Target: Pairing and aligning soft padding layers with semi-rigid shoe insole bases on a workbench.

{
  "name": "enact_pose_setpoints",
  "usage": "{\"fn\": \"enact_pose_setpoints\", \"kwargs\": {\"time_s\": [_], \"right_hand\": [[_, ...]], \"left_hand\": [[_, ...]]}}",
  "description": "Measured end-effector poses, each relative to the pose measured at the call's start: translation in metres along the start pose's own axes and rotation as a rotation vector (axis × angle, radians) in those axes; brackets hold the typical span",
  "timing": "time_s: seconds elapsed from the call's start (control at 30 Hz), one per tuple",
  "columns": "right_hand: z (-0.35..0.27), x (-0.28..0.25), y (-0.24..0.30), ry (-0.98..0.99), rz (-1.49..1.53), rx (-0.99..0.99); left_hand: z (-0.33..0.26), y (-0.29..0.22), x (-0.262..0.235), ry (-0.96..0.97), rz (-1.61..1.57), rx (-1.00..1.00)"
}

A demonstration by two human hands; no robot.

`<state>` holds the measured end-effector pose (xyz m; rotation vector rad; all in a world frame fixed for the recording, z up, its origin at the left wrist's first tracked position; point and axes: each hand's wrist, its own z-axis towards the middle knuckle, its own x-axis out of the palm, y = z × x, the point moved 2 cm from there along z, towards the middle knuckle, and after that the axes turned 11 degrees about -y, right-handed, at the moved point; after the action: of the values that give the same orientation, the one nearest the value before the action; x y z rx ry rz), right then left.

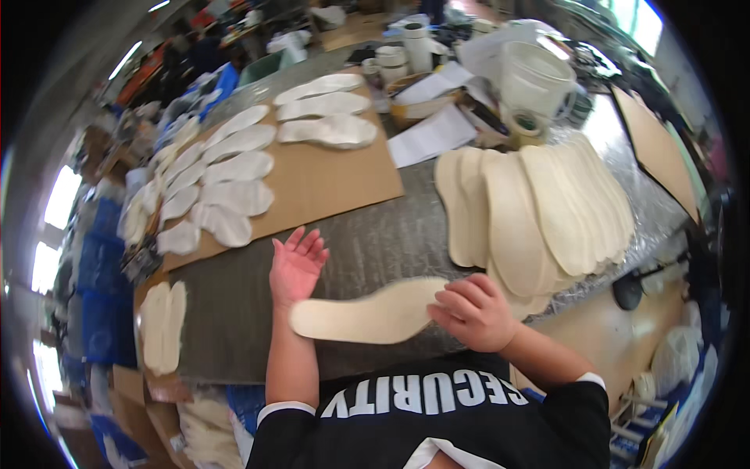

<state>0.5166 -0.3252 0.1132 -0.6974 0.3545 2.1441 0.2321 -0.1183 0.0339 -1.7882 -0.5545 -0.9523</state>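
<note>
1. A crowded workshop surrounds a grey counter [367, 250] carrying a cardboard sheet [328, 184] with rows of pale insoles.
2. A fan of cream insoles [539, 211] lies to the right.
3. One insole [367, 316] lies flat near the counter's front edge.
4. The right hand [473, 313] curls over its heel end, fingers gripping it.
5. The left hand [295, 266] is spread wide, empty, touching the toe end.
6. The insole looks light, thin and bendy; best held at both ends.
</note>
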Motion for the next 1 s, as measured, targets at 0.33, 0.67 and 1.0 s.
{"fn": "enact_pose_setpoints", "kwargs": {"time_s": [0.33,0.67,1.0], "right_hand": [[-0.043,0.06,0.011,0.223,0.405,0.258],[-0.045,0.057,0.014,0.26,0.374,0.286],[-0.044,0.049,0.019,0.275,0.406,0.138]], "left_hand": [[-0.037,-0.136,-0.076,-0.321,2.249,1.148],[0.012,-0.141,-0.07,-0.282,2.551,1.237],[-0.076,0.046,0.059,0.417,2.242,0.984]]}}
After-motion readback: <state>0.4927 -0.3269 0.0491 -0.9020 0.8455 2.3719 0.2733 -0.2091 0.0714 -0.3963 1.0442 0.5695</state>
